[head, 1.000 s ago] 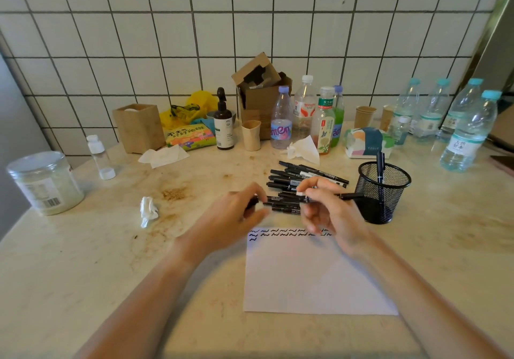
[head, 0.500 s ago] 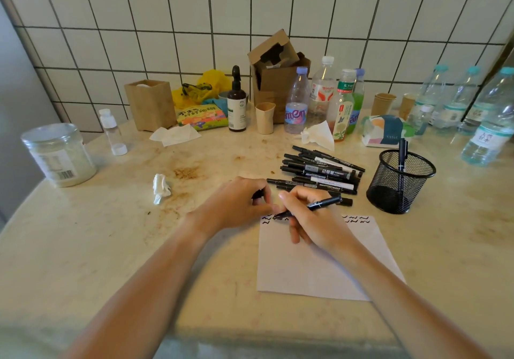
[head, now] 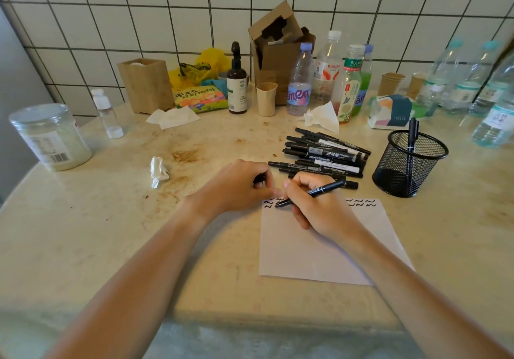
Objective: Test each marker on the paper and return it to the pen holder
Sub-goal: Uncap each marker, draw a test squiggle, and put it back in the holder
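Stained marble tabletop (head: 83,233) fills the frame, and low at centre right lies the paper (head: 319,253). A second ago both hands were up at the pile; now the right hand (head: 319,208) grips an uncapped marker (head: 311,193), tip down on the second row of squiggles, so testing is under way. Beside it the left hand (head: 239,186) is curled, seemingly around the cap. Beyond wait the pile of markers (head: 325,155) and, right of it, the mesh pen holder (head: 409,163), one pen inside.
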